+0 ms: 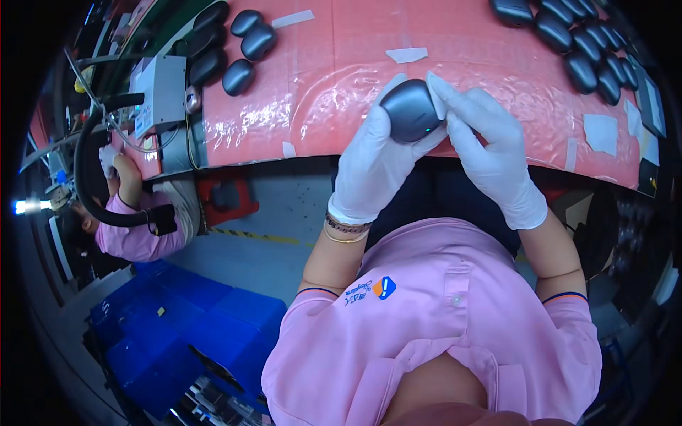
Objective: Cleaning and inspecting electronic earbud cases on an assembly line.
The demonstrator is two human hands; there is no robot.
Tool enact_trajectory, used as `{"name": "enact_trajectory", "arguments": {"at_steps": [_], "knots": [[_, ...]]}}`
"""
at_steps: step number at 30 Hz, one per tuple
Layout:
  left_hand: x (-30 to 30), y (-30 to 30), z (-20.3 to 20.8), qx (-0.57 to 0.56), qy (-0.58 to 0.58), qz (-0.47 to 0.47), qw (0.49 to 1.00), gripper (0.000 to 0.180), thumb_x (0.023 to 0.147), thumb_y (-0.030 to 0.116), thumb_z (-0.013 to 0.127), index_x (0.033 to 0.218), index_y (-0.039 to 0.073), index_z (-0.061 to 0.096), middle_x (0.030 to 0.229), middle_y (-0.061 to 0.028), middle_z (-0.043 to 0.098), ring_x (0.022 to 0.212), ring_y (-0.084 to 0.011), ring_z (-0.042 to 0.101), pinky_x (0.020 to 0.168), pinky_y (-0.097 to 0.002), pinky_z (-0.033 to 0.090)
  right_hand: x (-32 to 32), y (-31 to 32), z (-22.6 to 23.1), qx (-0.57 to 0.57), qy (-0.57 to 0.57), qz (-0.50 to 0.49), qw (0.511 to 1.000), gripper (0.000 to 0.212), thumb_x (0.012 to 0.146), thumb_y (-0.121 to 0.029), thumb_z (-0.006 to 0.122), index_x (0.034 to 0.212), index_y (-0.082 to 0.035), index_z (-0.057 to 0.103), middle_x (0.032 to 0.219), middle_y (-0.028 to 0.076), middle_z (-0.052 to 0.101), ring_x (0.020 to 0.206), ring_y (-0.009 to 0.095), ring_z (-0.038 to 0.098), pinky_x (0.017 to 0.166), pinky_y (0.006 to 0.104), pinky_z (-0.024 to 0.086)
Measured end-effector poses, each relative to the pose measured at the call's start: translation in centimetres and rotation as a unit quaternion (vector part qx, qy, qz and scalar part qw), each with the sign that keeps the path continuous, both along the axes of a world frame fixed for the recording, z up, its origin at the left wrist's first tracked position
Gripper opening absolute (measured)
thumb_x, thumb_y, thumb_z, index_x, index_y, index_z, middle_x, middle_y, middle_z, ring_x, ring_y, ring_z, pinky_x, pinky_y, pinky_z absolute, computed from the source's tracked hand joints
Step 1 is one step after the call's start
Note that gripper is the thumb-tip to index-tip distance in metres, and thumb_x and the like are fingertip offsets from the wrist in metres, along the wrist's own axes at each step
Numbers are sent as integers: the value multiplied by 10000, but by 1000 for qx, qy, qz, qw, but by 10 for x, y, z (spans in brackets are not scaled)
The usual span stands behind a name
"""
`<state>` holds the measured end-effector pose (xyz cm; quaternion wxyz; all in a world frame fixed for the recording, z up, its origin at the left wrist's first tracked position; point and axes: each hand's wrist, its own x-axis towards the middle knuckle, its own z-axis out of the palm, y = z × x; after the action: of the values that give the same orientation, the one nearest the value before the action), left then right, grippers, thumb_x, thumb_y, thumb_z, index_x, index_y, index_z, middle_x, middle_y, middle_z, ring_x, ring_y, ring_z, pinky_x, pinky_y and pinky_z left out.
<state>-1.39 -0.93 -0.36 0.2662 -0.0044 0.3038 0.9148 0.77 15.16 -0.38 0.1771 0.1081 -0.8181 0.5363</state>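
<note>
My left hand, in a white glove, is closed around a smooth dark grey rounded case, which looks like an earbud charging case. A small green light glows near its lower edge. The case is held up above the near edge of the pink-covered table. My right hand, also gloved in white, pinches a thin white piece against the case's right side. Whether this piece is cloth or paper I cannot tell. The fingers partly hide it.
Several similar dark cases lie at the table's far right and far left. A grey box-shaped device stands at the left, near a black curved hose. Another person works beyond it. Blue bins stand at lower left.
</note>
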Motion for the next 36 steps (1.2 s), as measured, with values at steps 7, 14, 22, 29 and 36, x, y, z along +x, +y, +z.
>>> {"name": "enact_trajectory", "arguments": {"at_steps": [7, 14, 22, 29, 36], "knots": [[16, 3, -6, 0, 52, -12, 999, 500, 1021, 332, 330, 1409, 19, 286, 1336, -137, 433, 1222, -226, 461, 1014, -396, 405, 8, -3, 0, 158, 122, 27, 980, 487, 693, 117, 558, 1147, -34, 648, 773, 59, 549, 691, 209, 532, 648, 322, 437], [13, -14, -9, -264, 366, -31, 892, 846, 764, -35, 718, 1441, 56, 219, 1327, -118, 429, 1098, -198, 525, 829, -311, 498, 7, 2, 5, 29, 3, 63, 998, 461, 716, 57, 584, 1139, -102, 670, 774, 40, 556, 650, 206, 518, 631, 322, 433], [9, -24, -4, -518, 480, 110, 700, 831, 692, 136, 823, 1328, 32, 299, 1156, -138, 521, 821, -205, 595, 638, -270, 497, 0, 9, 14, 251, 113, 126, 953, 439, 675, 64, 623, 1068, -118, 693, 830, 62, 567, 737, 224, 531, 668, 318, 415], [14, -28, -4, -543, 473, 68, 691, 833, 685, 82, 828, 1329, 20, 303, 1209, -129, 521, 924, -178, 610, 652, -262, 493, -24, 21, 18, 201, -54, 40, 977, 380, 835, 12, 563, 1194, -94, 627, 917, 82, 597, 836, 211, 568, 749, 283, 451], [15, -4, -1, -439, 316, 74, 838, 580, 781, 40, 717, 1283, 37, 426, 1122, -147, 550, 863, -216, 622, 691, -300, 530, -2, 8, 21, -174, -262, 133, 940, 414, 885, -62, 606, 1286, -19, 512, 1202, 68, 563, 1077, 143, 538, 919, 271, 437]]}}
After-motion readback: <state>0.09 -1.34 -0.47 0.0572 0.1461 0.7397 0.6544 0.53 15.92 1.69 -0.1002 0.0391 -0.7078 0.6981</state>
